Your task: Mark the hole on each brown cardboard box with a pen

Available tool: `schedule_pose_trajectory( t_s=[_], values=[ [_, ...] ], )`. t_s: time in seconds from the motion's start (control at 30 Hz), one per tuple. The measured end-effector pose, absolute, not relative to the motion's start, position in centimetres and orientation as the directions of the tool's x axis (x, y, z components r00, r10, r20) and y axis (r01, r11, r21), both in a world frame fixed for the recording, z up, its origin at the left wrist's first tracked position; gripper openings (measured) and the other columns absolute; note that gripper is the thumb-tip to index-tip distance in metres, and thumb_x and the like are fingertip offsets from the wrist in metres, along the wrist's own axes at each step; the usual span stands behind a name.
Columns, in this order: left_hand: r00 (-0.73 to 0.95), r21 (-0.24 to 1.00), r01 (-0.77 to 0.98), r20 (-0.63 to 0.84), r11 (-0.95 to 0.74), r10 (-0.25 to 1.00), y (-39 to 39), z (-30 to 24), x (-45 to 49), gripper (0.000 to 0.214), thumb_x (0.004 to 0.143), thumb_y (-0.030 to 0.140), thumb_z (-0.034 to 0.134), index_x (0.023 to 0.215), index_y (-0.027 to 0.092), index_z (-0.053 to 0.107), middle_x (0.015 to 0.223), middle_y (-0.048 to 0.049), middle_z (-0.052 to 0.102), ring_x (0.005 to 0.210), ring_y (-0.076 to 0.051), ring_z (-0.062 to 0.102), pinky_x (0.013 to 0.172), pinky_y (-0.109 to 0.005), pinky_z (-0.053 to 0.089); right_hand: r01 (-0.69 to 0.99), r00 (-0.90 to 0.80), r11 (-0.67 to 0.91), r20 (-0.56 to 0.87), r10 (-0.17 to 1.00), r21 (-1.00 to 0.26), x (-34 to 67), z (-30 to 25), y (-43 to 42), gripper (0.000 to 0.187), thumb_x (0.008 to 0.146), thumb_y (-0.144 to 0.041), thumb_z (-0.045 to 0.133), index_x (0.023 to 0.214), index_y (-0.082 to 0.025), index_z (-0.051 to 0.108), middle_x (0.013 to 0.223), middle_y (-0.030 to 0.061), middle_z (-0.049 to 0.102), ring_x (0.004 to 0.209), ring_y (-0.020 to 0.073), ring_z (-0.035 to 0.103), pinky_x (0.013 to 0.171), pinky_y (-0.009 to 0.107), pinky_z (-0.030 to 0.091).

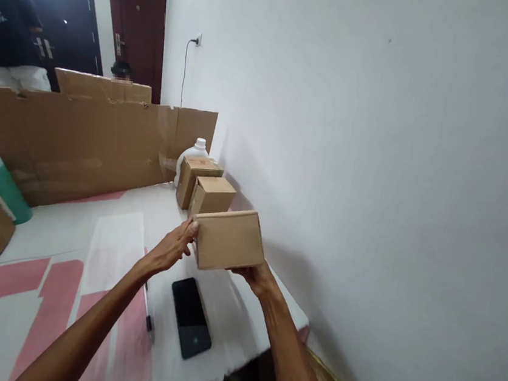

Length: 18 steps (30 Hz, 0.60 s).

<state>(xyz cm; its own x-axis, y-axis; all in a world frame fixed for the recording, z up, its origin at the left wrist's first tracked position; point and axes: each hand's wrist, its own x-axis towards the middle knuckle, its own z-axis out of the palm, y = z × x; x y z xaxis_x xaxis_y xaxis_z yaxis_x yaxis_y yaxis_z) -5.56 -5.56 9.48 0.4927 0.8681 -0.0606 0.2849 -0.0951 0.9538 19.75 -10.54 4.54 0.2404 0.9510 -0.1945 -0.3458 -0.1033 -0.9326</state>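
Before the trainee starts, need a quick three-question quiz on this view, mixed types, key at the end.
1. True or false: the right hand supports the held box from below.
2. Where is the phone?
A) On top of the held box
B) On the table
C) In the right hand
3. How many boxes stand on the table just in front of the white jug, near the wall?

Key: 1. True. 2. B. 3. Two.
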Motion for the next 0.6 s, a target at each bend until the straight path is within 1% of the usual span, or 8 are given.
schedule_pose_trajectory(
  t_s=[0.13, 0.23, 0.33, 0.4, 0.5, 0.53, 0.57, 0.6],
  values=[
    [0.476, 0.955, 0.297, -0.154, 0.007, 0.866, 1.6, 7.0, -0.2, 0.094, 0.097, 0.092, 0.028, 0.148, 0.02, 0.06, 0.126, -0.0143, 0.071, 0.082, -0.021, 0.068, 0.073, -0.037, 0.056, -0.405, 0.286, -0.205, -0.336, 0.897, -0.891, 23.5, 4.0, -4.8, 0.02, 0.093, -0.035, 0.071, 0.1, -0.017, 0.075, 0.072, 0.0092, 0.078, 0.06, 0.0245, 0.074, 0.058, 0.035, 0.065],
    [0.441, 0.945, 0.306, -0.251, 0.118, 0.862, 5.1, 5.5, 2.5, 0.068, 0.107, 0.074, 0.045, 0.143, 0.018, 0.061, 0.123, -0.0124, 0.071, 0.09, -0.021, 0.07, 0.08, -0.04, 0.061, -0.45, 0.319, -0.273, -0.438, 0.84, -0.851, 25.3, 3.0, -1.1, 0.039, 0.11, -0.045, 0.049, 0.11, -0.013, 0.071, 0.067, 0.0115, 0.074, 0.056, 0.0254, 0.073, 0.052, 0.032, 0.062],
    [0.448, 0.947, 0.274, -0.279, 0.166, 0.85, 6.9, 4.4, 3.5, 0.053, 0.106, 0.058, 0.063, 0.141, 0.018, 0.062, 0.129, -0.0116, 0.07, 0.103, -0.023, 0.072, 0.091, -0.045, 0.063, -0.479, 0.357, -0.3, -0.495, 0.792, -0.825, 26.0, 2.4, 1.2, 0.058, 0.117, -0.055, 0.029, 0.12, -0.011, 0.065, 0.067, 0.0123, 0.073, 0.054, 0.0246, 0.073, 0.049, 0.029, 0.058],
    [0.452, 0.956, 0.244, -0.262, 0.164, 0.853, 7.0, 3.8, 2.9, 0.058, 0.106, 0.064, 0.059, 0.142, 0.018, 0.062, 0.135, -0.0137, 0.069, 0.108, -0.025, 0.071, 0.094, -0.046, 0.061, -0.48, 0.365, -0.314, -0.512, 0.778, -0.819, 26.0, 2.4, 1.4, 0.056, 0.117, -0.056, 0.027, 0.122, -0.014, 0.064, 0.067, 0.0106, 0.073, 0.054, 0.0239, 0.072, 0.05, 0.028, 0.057],
    [0.433, 0.967, 0.202, -0.229, 0.153, 0.872, 4.9, 2.8, -0.2, 0.083, 0.101, 0.085, 0.041, 0.14, 0.016, 0.064, 0.138, -0.0182, 0.069, 0.109, -0.027, 0.072, 0.093, -0.042, 0.059, -0.448, 0.336, -0.368, -0.535, 0.776, -0.815, 25.5, 2.1, -0.6, 0.052, 0.117, -0.055, 0.024, 0.122, -0.018, 0.061, 0.073, 0.0112, 0.076, 0.058, 0.0245, 0.075, 0.054, 0.029, 0.056],
    [0.416, 0.97, 0.19, -0.219, 0.152, 0.882, 3.6, 2.5, -1.9, 0.09, 0.097, 0.09, 0.037, 0.137, 0.015, 0.066, 0.136, -0.0189, 0.071, 0.107, -0.027, 0.072, 0.091, -0.041, 0.059, -0.426, 0.341, -0.375, -0.53, 0.776, -0.823, 25.4, 1.8, -1.6, 0.047, 0.116, -0.055, 0.026, 0.123, -0.021, 0.058, 0.077, 0.011, 0.078, 0.062, 0.0245, 0.077, 0.058, 0.029, 0.057],
    [0.388, 0.972, 0.182, -0.212, 0.151, 0.897, 2.1, 2.3, -3.8, 0.094, 0.094, 0.093, 0.036, 0.134, 0.015, 0.069, 0.133, -0.0189, 0.072, 0.105, -0.028, 0.073, 0.088, -0.041, 0.059, -0.392, 0.401, -0.351, -0.501, 0.767, -0.85, 25.4, 1.3, -2.8, 0.04, 0.113, -0.058, 0.036, 0.122, -0.024, 0.056, 0.081, 0.0109, 0.079, 0.064, 0.0261, 0.078, 0.059, 0.032, 0.058],
    [0.344, 0.972, 0.178, -0.205, 0.151, 0.916, 0.4, 2.1, -6.0, 0.095, 0.092, 0.095, 0.038, 0.131, 0.015, 0.071, 0.129, -0.0182, 0.074, 0.102, -0.028, 0.074, 0.086, -0.041, 0.059, -0.354, 0.444, -0.333, -0.47, 0.763, -0.874, 25.5, 0.7, -3.8, 0.041, 0.108, -0.064, 0.046, 0.12, -0.026, 0.055, 0.084, 0.0111, 0.08, 0.067, 0.0288, 0.079, 0.059, 0.034, 0.057]
  ],
)
